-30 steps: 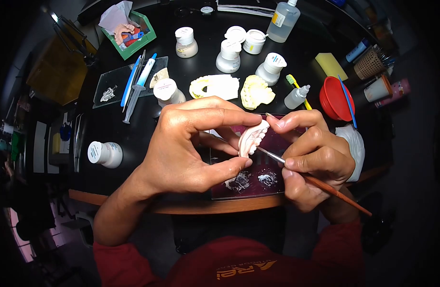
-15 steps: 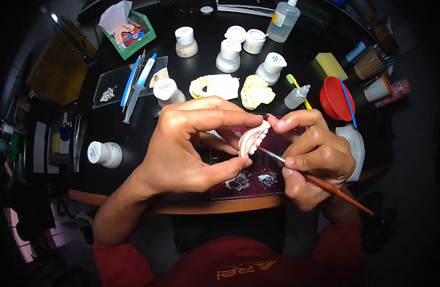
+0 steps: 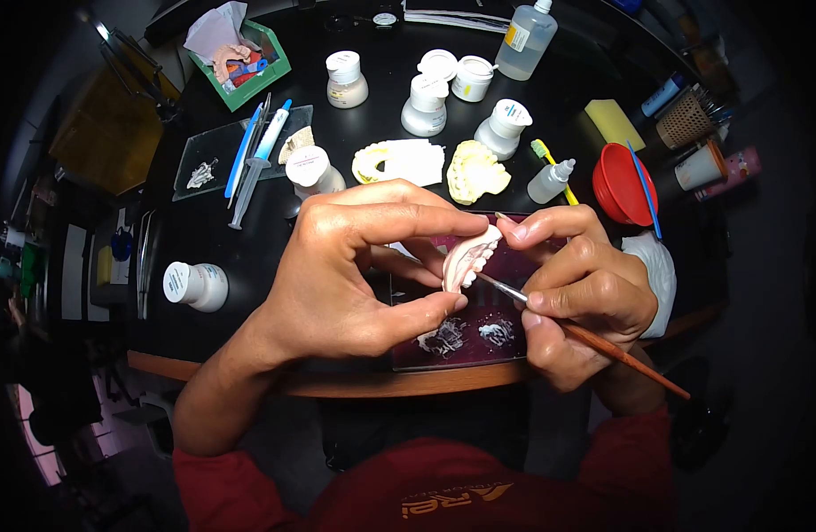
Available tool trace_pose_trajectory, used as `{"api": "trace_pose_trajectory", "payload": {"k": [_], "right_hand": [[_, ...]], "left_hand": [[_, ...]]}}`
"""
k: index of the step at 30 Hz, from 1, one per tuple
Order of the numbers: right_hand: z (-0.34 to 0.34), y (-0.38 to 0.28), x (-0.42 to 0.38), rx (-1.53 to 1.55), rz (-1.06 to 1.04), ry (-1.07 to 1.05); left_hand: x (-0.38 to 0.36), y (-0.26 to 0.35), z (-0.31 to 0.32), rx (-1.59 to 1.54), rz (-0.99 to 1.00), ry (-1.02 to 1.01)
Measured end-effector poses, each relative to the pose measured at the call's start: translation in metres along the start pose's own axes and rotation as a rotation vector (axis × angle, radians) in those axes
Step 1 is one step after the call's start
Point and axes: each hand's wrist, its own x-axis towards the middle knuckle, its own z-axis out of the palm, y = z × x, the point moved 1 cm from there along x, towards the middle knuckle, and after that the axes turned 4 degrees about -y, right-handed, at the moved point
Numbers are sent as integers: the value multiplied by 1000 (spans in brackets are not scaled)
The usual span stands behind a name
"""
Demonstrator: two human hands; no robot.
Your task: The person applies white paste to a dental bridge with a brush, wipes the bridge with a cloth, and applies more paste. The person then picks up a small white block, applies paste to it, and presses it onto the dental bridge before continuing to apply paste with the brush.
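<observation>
Between the thumb and fingers of my left hand point(image 3: 364, 275) is a pale pink dental model point(image 3: 463, 262) with a row of white teeth along its right side. My right hand point(image 3: 590, 297) pinches a fine paintbrush point(image 3: 616, 350) by its ferrule, the wooden handle slanting down to the right. The brush tip points at the lower teeth, right at their edge. Below the model lies a dark red glass slab point(image 3: 466, 356), partly covered by my hands. Two smears of white paste point(image 3: 495, 332) are on it.
White-capped jars point(image 3: 195, 286) stand left and behind my hands. Two yellowish plaster casts point(image 3: 477, 173) lie behind the model. A red bowl point(image 3: 623, 182) and dropper bottle point(image 3: 551, 182) are at the right. Farther left are a syringe point(image 3: 250, 186) on a glass plate and a green box point(image 3: 264, 75).
Both hands hold nearly the same pose, the brush still at the teeth. The whole view has shifted very slightly.
</observation>
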Motion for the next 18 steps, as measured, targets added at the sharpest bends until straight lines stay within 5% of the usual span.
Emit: {"api": "trace_pose_trajectory", "payload": {"k": [18], "right_hand": [[7,3,3,-36,-52,122]], "left_hand": [[0,0,0,9,6,-7]]}}
